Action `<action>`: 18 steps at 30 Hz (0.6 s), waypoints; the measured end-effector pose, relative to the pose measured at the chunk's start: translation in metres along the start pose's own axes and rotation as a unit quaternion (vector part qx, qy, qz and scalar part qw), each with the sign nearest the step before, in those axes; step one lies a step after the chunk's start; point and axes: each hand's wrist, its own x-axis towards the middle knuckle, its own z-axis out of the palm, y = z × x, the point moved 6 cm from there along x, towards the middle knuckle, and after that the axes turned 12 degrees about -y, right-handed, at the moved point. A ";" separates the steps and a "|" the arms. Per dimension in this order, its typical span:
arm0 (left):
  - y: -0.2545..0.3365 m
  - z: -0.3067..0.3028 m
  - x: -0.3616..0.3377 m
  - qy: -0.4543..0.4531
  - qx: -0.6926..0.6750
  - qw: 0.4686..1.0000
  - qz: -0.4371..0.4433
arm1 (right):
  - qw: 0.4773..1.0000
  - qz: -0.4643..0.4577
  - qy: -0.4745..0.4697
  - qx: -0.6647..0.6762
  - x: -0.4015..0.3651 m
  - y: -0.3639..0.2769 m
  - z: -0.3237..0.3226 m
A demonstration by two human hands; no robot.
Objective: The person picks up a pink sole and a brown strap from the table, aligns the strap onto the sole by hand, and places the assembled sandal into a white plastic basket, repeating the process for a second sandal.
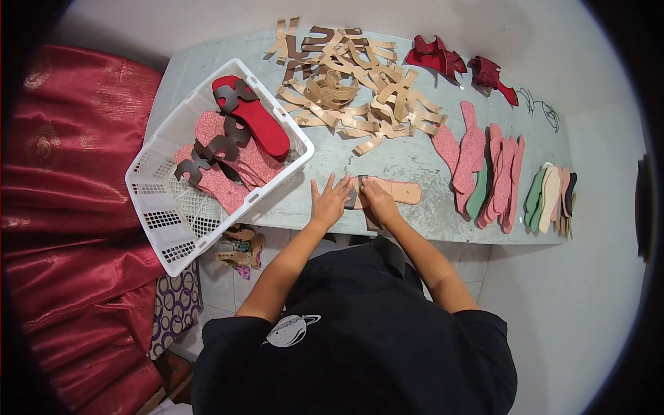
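Note:
A tan shoe sole [407, 192] lies flat on the table in front of me, its wider end to the left. A dark brown strap [373, 220] crosses its left part, and one end of it sticks out below the sole. My left hand [330, 202] rests at the sole's left end, fingers spread and lying flat. Bent over the strap, the fingers of my right hand [380, 202] press together on it; their tips are partly hidden.
A white plastic basket [153, 218] at the left holds red and pink soles with brown straps. Tan and brown strap pieces [360, 83] are heaped at the back. Pink soles [472, 149] and green and cream soles [550, 197] stand at the right. Dark red uppers [437, 59] lie behind.

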 end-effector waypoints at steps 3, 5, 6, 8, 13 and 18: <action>0.000 0.000 0.000 0.000 -0.001 1.000 0.000 | 1.000 -0.012 0.003 0.013 -0.004 0.001 0.004; 0.000 0.000 0.000 0.004 -0.002 1.000 0.000 | 1.000 -0.021 -0.004 0.019 -0.006 -0.001 0.006; 0.000 0.000 0.000 0.004 -0.002 1.000 0.000 | 1.000 -0.021 -0.004 0.019 -0.007 -0.001 0.007; -0.001 0.001 0.000 0.009 -0.001 1.000 0.002 | 1.000 -0.021 -0.010 0.020 -0.008 -0.001 0.009; 0.001 0.000 0.000 0.023 0.018 1.000 0.008 | 1.000 -0.025 0.004 0.007 -0.008 -0.002 0.011; 0.001 0.000 -0.001 0.024 0.011 1.000 0.008 | 0.999 -0.028 0.007 -0.013 -0.009 -0.002 0.014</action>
